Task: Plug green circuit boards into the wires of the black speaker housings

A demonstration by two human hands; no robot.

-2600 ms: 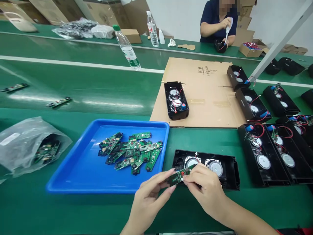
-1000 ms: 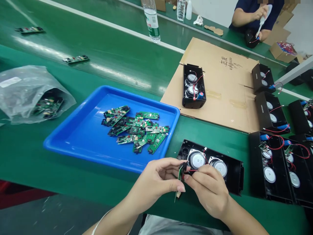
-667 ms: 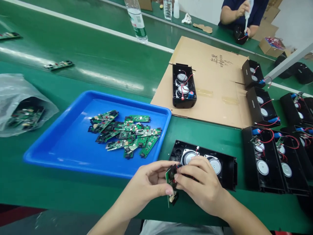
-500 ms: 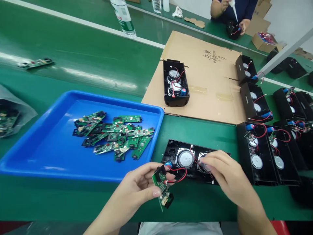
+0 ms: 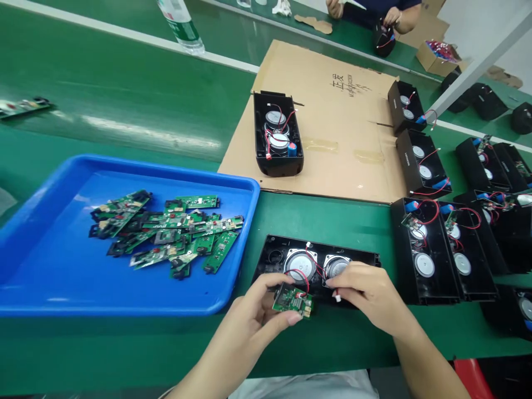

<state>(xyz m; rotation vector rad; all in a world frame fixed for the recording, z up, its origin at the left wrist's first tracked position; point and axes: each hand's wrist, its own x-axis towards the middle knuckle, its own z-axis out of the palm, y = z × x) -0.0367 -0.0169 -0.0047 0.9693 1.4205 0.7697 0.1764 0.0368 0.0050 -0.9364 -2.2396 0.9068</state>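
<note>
A green circuit board (image 5: 292, 300) with a red and black wire plugged in is held between the thumb and fingers of my left hand (image 5: 260, 318). Behind it lies a black speaker housing (image 5: 266, 257) with two round silver speakers (image 5: 300, 266). My right hand (image 5: 369, 291) is at the right speaker, its fingers pinched on a thin red and black wire (image 5: 332, 287) that ends in a small white connector (image 5: 337, 298). The left hand covers the housing's lower left part.
A blue tray (image 5: 166, 305) with several circuit boards stands at left. Behind, cardboard (image 5: 336, 122) bears another speaker housing (image 5: 279, 136). Several housings (image 5: 424, 249) stand at right. A bottle (image 5: 183, 27) is at the back. Across the table, a person's hands (image 5: 393, 16) hold a black part.
My left hand has turned the board flatter and closer to the housing. The right hand's fingers have moved down from the speaker onto the wire. The view has shifted to the right.
</note>
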